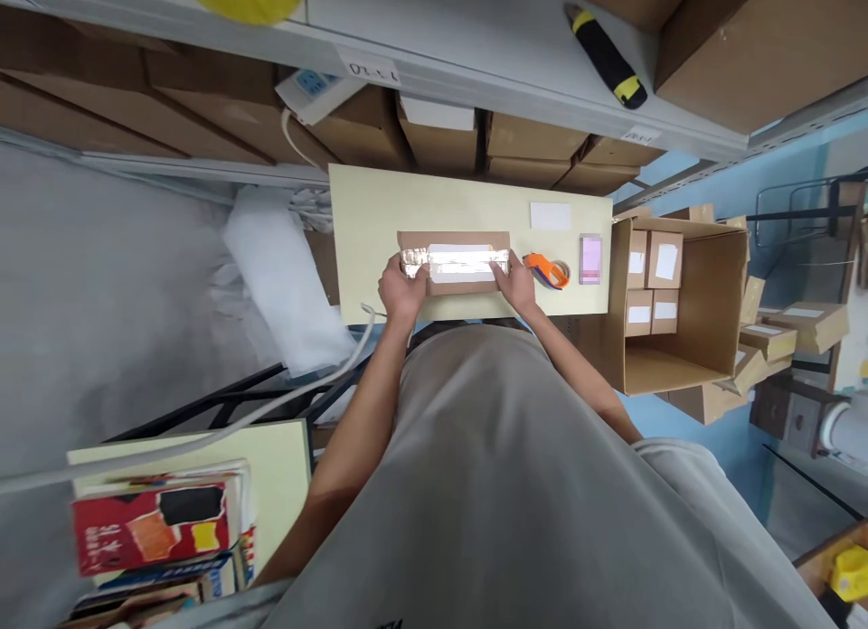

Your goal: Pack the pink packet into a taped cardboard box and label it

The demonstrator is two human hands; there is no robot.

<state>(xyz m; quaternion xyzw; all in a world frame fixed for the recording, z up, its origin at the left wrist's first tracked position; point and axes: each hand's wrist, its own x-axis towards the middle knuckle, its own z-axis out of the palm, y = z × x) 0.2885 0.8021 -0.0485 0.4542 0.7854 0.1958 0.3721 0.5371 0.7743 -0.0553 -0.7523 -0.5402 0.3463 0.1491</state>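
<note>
A brown cardboard box (467, 288) with a white label and a shiny strip of clear tape along its top lies in front of me at the pale yellow table (366, 213). My left hand (403, 290) grips its left end, thumb on top. At the opposite end my right hand (515, 284) holds it the same way. Just right of that hand is an orange tape dispenser (544, 269). Beyond it lie a pink-and-white pack (590, 258) and a white paper slip (550, 216). The fingers under the box are hidden.
A large open carton (705, 295) with several small labelled boxes stands at the table's right end. Overhead, a metal shelf (475, 60) bears a black-and-yellow utility knife (606, 55). White wrapping (278, 267) hangs at left, near a cable (271, 418) and stacked books (153, 525).
</note>
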